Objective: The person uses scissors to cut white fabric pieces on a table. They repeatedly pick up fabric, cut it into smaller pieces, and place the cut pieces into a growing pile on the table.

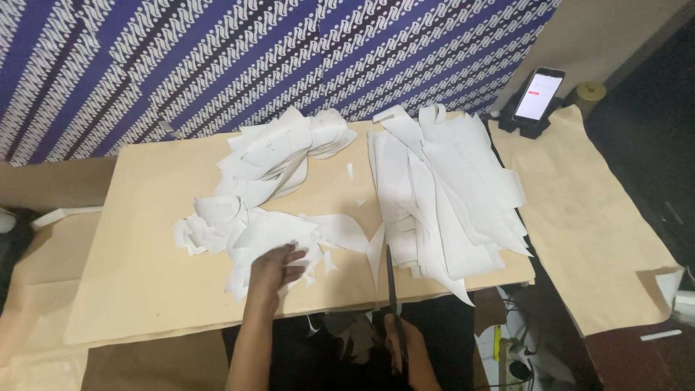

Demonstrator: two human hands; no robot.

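Head view shows a tan board (145,239) lying over brown paper (594,217), with blue patterned cloth (217,58) behind it. The left hand (275,266) lies flat, fingers spread, pressing down on white paper offcuts (253,232) at the near middle of the board. The right hand (405,347) sits below the board's near edge, closed round the handles of scissors (392,279), whose blades point up onto the board just left of a stack of white sheets (449,195). Whether the blades are parted cannot be told.

Judged from the layout, cutting is well advanced: a large heap of curved cut pieces (282,152) covers the middle-left of the board, and small scraps (351,171) lie between heap and stack. The stack on the right remains thick, with jagged, pointed edges, so much paper appears left to work. More offcuts (355,337) lie below the board's edge, near the person's lap. A phone (538,94) with a lit screen stands on a holder at far right, apart from the work.
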